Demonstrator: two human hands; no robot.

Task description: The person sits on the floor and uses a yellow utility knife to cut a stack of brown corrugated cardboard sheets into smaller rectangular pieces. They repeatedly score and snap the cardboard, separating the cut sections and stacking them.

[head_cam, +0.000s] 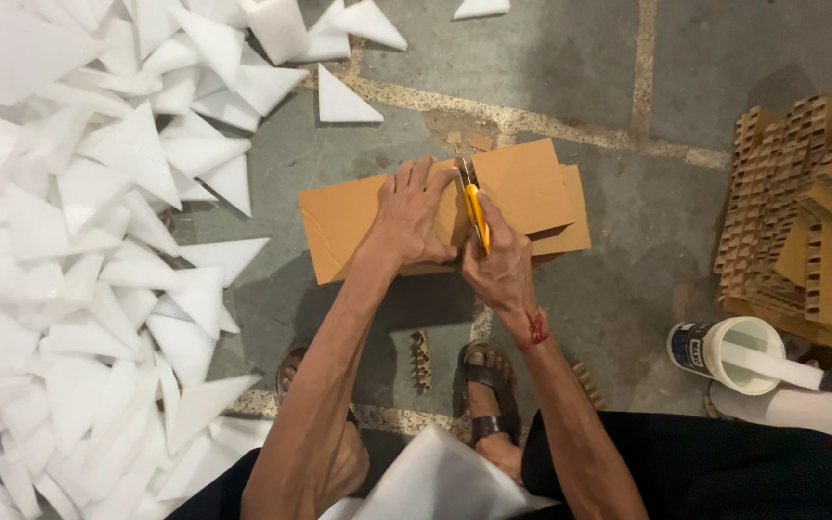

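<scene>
A flat brown cardboard sheet [344, 221] lies on the floor in front of me. My left hand [412, 214] presses flat on it, fingers spread, holding it down. My right hand [501, 258] grips a yellow utility knife [476, 214] whose blade runs across the cardboard just right of my left fingers. A second cardboard piece [570, 221] lies under the first at the right. A red thread is tied around my right wrist.
A big heap of white foam triangles [79, 241] covers the floor at left. Stacked corrugated cardboard pieces [801, 212] stand at right, with a white tub [729, 351] near them. My sandalled foot [488, 380] is below the cardboard. A white foam piece [445, 481] rests on my lap.
</scene>
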